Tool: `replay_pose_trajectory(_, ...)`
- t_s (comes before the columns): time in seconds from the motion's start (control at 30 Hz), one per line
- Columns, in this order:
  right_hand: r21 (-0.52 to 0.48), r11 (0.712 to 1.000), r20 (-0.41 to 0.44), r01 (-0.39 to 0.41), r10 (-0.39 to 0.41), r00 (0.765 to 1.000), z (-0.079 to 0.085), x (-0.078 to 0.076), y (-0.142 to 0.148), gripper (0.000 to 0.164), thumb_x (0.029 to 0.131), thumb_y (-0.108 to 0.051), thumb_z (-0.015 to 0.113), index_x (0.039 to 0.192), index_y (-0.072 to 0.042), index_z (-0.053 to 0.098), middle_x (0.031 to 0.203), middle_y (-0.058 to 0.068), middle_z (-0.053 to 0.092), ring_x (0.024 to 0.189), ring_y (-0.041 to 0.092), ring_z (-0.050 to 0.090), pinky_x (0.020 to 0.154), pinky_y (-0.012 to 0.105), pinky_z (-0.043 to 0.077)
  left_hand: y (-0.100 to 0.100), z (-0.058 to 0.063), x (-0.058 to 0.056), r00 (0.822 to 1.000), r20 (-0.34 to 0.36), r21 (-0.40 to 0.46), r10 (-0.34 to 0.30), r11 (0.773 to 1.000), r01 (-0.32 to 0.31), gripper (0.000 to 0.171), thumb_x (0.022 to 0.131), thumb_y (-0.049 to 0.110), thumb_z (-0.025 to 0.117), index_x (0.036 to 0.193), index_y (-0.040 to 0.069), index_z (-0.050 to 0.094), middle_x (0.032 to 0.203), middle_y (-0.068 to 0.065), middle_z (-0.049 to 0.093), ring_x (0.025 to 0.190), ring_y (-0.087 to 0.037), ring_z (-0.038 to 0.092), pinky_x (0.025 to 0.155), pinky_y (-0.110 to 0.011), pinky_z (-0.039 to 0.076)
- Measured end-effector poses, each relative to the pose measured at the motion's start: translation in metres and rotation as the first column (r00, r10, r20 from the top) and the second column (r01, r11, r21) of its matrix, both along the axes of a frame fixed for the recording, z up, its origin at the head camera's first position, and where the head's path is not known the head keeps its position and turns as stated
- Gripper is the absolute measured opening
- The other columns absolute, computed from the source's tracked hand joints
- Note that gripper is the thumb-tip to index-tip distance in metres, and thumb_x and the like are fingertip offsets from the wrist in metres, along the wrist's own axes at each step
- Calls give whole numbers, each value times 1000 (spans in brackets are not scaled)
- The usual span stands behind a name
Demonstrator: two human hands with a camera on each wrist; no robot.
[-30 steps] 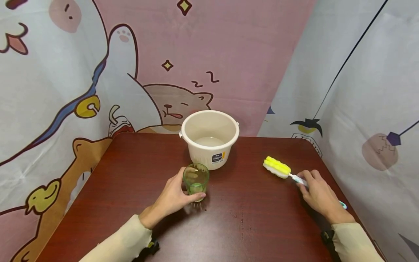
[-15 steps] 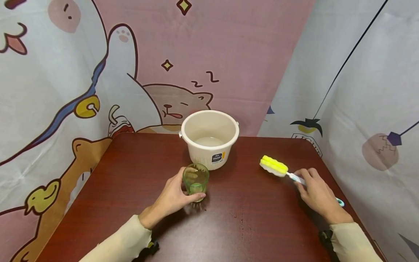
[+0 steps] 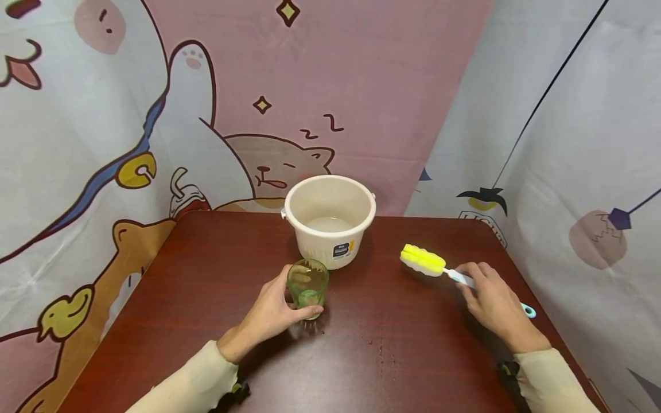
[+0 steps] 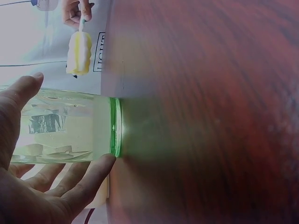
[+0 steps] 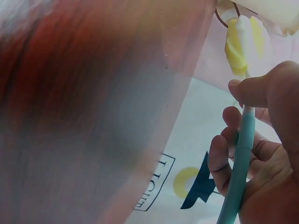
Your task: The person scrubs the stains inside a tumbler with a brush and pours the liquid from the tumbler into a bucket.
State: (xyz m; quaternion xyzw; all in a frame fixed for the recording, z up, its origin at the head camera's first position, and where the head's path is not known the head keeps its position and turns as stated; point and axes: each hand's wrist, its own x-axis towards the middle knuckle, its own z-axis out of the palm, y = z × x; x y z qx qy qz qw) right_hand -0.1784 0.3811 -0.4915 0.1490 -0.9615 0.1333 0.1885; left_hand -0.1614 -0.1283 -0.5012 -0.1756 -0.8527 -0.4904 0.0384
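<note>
The right hand (image 3: 493, 304) brought its gripped brush (image 3: 422, 260) nearer the glass (image 3: 308, 281) held by the left hand (image 3: 271, 312), contact still lacking.

You have one left hand (image 3: 268, 312) and one right hand (image 3: 493, 301), with two sleeves (image 3: 188, 378). You also have one glass (image 3: 308, 289), one brush (image 3: 423, 261), one bucket (image 3: 315, 244), one label (image 3: 341, 250) and one table (image 3: 206, 287). Among the prints, you can count two stars (image 3: 261, 105), two Zs (image 3: 333, 123) and one bell (image 3: 124, 175).
</note>
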Motion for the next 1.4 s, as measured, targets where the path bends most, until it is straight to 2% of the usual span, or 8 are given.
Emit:
replay_pose_trajectory(0.23,3,1000,-36,-25,25,999,7,-1,-9,40,96,-3,91,129,-13,70,108,11,71,98,32,64,69,50,60,-1,2,-1,1000,-6,-9,3,1000,-4,88,84,40,109,155,22,60,140,-3,80,114,-20,85,90,-27,69)
replay_pose_trajectory(0.53,27,998,-125,-64,67,990,18,1,-21,40,95,-4,92,128,-15,73,107,7,72,97,29,65,64,44,56,-2,5,0,1000,7,-11,1,1000,-1,88,84,40,109,155,23,60,141,-4,79,116,-21,85,91,-27,69)
replay_pose_trajectory(0.63,42,996,-174,-80,87,981,23,1,-25,40,93,-4,93,126,-15,74,105,5,72,95,28,64,64,44,55,-2,5,-1,1000,0,-19,3,1000,-3,88,84,42,109,155,23,60,141,-3,80,118,-22,84,94,-29,69)
replay_pose_trajectory(0.8,68,992,-232,-110,123,965,33,1,-33,43,89,-3,96,125,-14,76,103,6,74,92,30,65,72,50,56,-2,5,-2,1000,-12,-23,-2,1000,2,88,85,42,108,156,22,60,142,-3,80,124,-26,83,100,-34,69)
replay_pose_trajectory(1.1,102,983,-319,-153,178,931,45,3,-45,46,86,-4,97,127,-16,80,99,6,75,86,28,64,68,45,48,0,4,-1,1000,3,-21,-1,1000,1,89,84,42,108,156,20,60,142,-3,79,126,-25,83,102,-35,69)
replay_pose_trajectory(1.4,105,974,-376,-200,225,899,54,8,-55,40,91,-8,92,129,-17,82,99,5,74,87,28,65,70,47,48,1,3,1,1000,7,-26,-4,1000,5,86,83,39,109,153,21,62,140,1,80,126,-20,82,104,-36,68)
